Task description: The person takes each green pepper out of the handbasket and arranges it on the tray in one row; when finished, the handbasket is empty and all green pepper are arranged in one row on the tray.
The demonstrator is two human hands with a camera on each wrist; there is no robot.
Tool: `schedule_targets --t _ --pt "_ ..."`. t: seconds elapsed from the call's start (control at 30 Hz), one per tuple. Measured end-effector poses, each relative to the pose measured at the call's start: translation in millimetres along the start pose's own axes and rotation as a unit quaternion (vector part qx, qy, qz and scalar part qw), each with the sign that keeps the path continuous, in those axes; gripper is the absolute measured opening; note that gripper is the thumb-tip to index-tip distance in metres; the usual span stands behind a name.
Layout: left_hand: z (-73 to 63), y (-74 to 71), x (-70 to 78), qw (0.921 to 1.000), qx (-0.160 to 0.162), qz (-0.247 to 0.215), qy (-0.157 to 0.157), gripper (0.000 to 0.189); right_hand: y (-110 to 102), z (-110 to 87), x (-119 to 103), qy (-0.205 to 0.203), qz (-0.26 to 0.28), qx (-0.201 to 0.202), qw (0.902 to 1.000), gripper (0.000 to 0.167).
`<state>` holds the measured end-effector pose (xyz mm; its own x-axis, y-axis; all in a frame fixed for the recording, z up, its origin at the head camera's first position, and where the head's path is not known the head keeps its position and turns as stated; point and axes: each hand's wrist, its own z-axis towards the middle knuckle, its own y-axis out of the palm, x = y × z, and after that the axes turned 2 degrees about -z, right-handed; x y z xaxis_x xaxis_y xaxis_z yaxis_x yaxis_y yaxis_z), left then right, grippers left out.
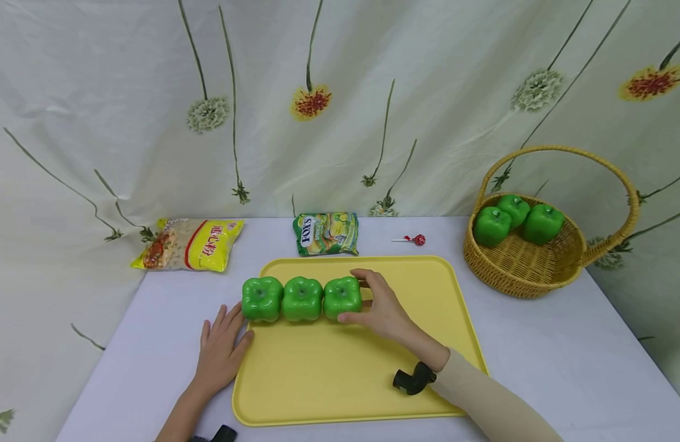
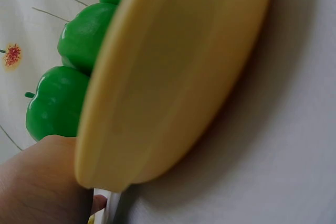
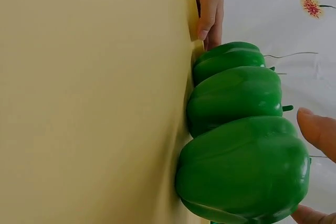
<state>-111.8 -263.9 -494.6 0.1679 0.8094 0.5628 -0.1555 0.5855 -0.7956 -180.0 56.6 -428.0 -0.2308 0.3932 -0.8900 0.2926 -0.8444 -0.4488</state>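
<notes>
Table (image 1: 550, 356) first: my left grip (image 1: 221, 353) rests loose at the left edge of the tray (image 1: 318, 380), holding nothing, handy for steadying it. Basket (image 1: 502, 276) is off right with three more peppers (image 1: 543, 223); its tall handle (image 1: 572, 148) looks like the main snag, so I'd reach round it. Yellow bag (image 1: 193, 245) and candy bag (image 1: 326, 233) sit past the tray, out of the way. My right grip (image 1: 386, 310) is curled round the end pepper (image 1: 342, 299), rightmost of three on the tray; I'd line it up before letting go. Lolly (image 1: 419, 240) behind, no bother.
</notes>
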Motion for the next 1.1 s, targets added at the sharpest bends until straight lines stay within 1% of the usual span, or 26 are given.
schedule_targets --t 0.13,0.3,0.4,0.53,0.63,0.7,0.87,0.97,1.1 --pt "0.1 1.0 -1.2 1.0 0.002 0.001 -0.001 0.05 -14.1 -3.2 -7.3 -0.02 -0.01 -0.004 0.9997 0.086" --pt "-0.5 1.2 -1.7 1.0 0.001 -0.001 -0.003 0.05 -43.5 -5.2 -11.5 -0.055 -0.001 0.008 0.9984 0.083" --pt "-0.3 1.2 -1.2 1.0 0.003 -0.003 0.0 0.05 -66.1 -5.0 -6.7 -0.07 -0.011 0.033 0.9969 0.082" --pt "0.1 0.9 -0.8 1.0 0.005 -0.003 0.005 0.05 -101.4 -4.4 4.9 -0.072 -0.035 0.083 0.9933 0.079" --pt "0.2 0.0 -0.3 1.0 0.002 -0.003 0.004 0.05 -130.7 -4.7 13.4 -0.052 -0.044 0.128 0.9894 0.077" --pt "0.3 -0.7 -0.1 1.0 0.0 -0.002 0.003 0.05 -150.5 -4.9 19.0 -0.038 -0.056 0.159 0.985 0.077" --pt "0.4 -1.1 0.1 1.0 -0.001 0.003 0.002 0.05 -196.7 -5.7 33.3 0.01 -0.097 0.229 0.9686 0.08" --pt "0.5 -0.3 -0.6 1.0 0.0 0.004 0.001 0.05 -220.2 -5.1 42.6 0.05 -0.1 0.255 0.9603 0.084" --pt "0.2 0.8 -0.8 1.0 0.0 0.002 -0.001 0.05 -242.1 -3.5 53.3 0.11 -0.076 0.268 0.954 0.089"
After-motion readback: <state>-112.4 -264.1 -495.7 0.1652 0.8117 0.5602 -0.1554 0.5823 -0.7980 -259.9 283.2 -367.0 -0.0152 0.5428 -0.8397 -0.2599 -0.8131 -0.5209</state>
